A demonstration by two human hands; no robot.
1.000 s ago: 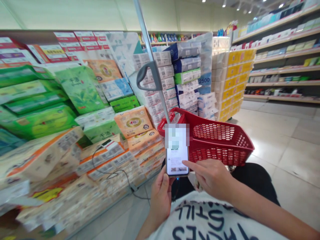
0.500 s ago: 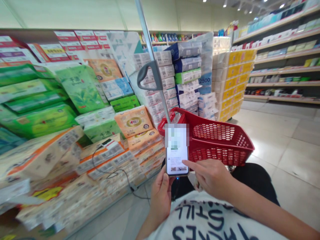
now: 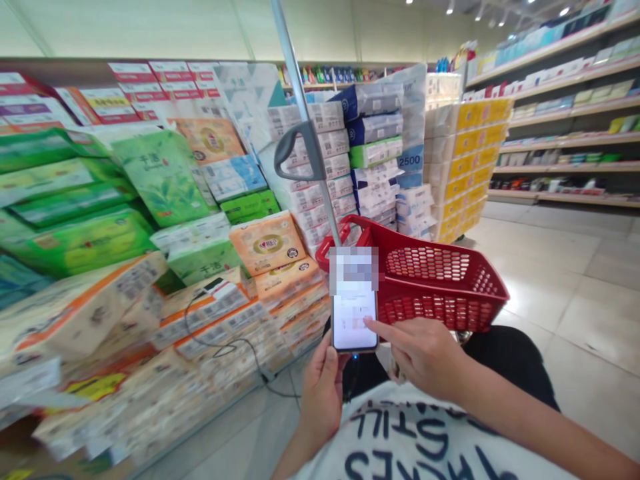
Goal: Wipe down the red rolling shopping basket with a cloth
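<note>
My left hand holds a smartphone upright by its lower end, the thumb along the lower left. The phone's screen is lit; its upper part is blurred out and a pale page shows below. Over the screen's lower right, my right hand has its index finger stretched out, the tip on or just above the glass. The other fingers are curled in loosely and hold nothing. Right behind the phone sits a red shopping basket with perforated walls and a grey-handled metal pole.
Stacked tissue packs fill the left side. A thin black cable runs from there toward my lap. Yellow-and-white packs are piled behind the basket. Stocked shelves line the right, beyond a tiled floor.
The phone's page has changed from text with small pictures to a paler display. Both hands, the phone and the basket have stayed almost exactly in place.
</note>
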